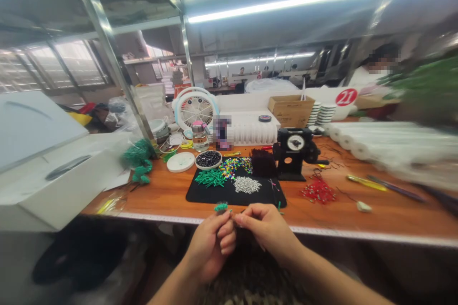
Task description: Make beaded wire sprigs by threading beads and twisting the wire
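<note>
At the table's front edge, my left hand is closed around a small green bundle that sticks up above its thumb; thin strands seem to rise from it. Close beside it, my right hand pinches something too small to make out, its fingertips almost meeting the left ones. Just beyond both hands lies a black mat. On it are green tube-like pieces, multicoloured beads, silver beads and a dark bundle of strands. A white dish of black beads rests at its back edge.
A black hand-crank machine stands behind the mat's right side, near red pieces. Left are a white box and green bundles. A fan and a jar stand behind. White rolls lie right; a co-worker sits beyond.
</note>
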The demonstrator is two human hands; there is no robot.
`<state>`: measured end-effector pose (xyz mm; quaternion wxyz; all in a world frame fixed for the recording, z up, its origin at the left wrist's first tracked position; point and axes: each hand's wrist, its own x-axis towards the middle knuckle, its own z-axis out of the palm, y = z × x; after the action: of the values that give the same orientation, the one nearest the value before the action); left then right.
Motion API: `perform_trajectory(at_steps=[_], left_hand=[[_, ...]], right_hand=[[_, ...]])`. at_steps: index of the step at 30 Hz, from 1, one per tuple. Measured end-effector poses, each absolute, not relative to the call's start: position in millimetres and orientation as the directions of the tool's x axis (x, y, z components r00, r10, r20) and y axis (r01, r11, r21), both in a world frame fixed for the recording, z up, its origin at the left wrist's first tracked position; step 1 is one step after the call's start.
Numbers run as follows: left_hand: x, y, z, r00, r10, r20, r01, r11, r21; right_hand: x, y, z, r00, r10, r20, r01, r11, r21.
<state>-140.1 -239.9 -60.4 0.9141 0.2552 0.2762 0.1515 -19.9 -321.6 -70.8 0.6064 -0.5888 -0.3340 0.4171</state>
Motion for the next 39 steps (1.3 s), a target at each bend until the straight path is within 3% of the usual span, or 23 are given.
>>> perform_trajectory(at_steps=[10,14,19,24,31,39], left_hand=[[-140.4,-240.8,-55.8,0.807,0.378,-0.454,-0.107,0.849,0.518],[-141.8,-241.8,-60.1,0.828,0.381,-0.411,-0.081,0.806,0.586],[-141.1,-244.8,-65.8,0.796,0.488,-0.358,-0.060,0.652,0.756],[-138.6,-246.2,-71.3,0.776,0.552,-0.305,0.015,0.467,0.884],[-137.2,-246.4,-73.4,0.774,0.583,-0.248,0.013,0.377,0.926],[-135.8,-241.9,-75.4,0.728,0.666,-0.164,0.005,0.234,0.972]], right_hand=[[-17.9,-322.2,-73.4,0.442,0.896,-0.055,-0.086,-0.019,-0.996],[-18.3,-321.5,-73.5,0.455,0.890,-0.022,-0.068,0.009,-0.998],[-16.4,-323.0,-69.6,0.465,0.884,0.046,0.004,0.050,-0.999],[-13.7,-324.0,-64.1,0.429,0.903,-0.008,-0.024,0.003,-1.000],[-11.7,-321.5,-63.1,0.426,0.904,0.036,0.057,0.013,-0.998],[-6.6,-324.9,-67.9,0.251,0.965,0.075,0.258,0.008,-0.966]])
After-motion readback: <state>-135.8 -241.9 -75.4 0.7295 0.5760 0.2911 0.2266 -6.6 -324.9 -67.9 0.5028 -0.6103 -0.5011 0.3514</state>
